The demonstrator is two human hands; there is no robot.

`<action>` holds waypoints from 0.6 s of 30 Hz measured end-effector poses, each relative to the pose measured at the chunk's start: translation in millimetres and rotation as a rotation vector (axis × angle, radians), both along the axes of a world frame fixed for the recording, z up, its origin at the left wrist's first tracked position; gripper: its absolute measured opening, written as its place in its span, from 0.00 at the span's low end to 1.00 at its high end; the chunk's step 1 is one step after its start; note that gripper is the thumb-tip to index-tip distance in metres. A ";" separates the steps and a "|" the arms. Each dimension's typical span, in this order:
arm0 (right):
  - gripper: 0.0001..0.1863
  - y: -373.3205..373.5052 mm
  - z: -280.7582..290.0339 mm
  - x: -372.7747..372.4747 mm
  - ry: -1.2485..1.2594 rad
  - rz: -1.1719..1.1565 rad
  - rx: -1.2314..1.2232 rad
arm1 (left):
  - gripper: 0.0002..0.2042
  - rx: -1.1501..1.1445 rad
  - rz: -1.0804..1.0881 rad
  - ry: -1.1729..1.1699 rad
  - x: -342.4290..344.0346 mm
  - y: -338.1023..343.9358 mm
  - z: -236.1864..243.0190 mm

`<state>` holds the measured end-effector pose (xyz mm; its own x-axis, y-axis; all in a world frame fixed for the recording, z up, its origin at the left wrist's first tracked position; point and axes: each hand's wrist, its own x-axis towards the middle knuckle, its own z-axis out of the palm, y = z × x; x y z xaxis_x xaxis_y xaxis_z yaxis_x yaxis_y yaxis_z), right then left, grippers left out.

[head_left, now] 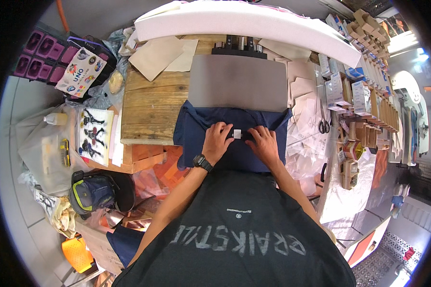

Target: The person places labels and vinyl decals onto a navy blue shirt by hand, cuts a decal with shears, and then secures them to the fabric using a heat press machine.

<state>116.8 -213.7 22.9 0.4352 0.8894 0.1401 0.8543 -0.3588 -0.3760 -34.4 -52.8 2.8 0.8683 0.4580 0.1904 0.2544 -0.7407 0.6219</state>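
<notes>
Cloth (242, 160), navy blue, lies across the near end of a grey board (239, 83), a wooden surface (151, 110) to its left. Left hand (217, 143) and right hand (265, 145), fingers curled, flank a small white label (237, 134); whether either grip pinches, I cannot tell.

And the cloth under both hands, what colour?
Navy blue cloth, best seen in the head view.
</notes>
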 end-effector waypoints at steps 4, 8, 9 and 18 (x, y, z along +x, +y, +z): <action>0.14 -11.1 -13.5 9.9 -0.142 0.046 0.090 | 0.18 0.154 -0.025 -0.027 -6.8 0.7 -0.3; 0.10 -19.9 -23.2 20.3 -0.203 0.076 0.079 | 0.13 0.187 -0.028 -0.080 -7.0 1.7 -9.1; 0.10 -24.5 -22.4 17.9 -0.216 0.076 0.058 | 0.12 0.191 -0.026 -0.091 -6.9 -0.3 -10.4; 0.09 3.1 29.8 -2.3 -0.117 0.051 0.200 | 0.08 0.120 -0.062 -0.083 -8.2 6.1 21.0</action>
<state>114.6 -210.6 52.7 0.3611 0.8591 0.3626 0.9112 -0.2425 -0.3329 -42.6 -46.7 23.9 0.8732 0.3736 0.3128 0.1574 -0.8238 0.5446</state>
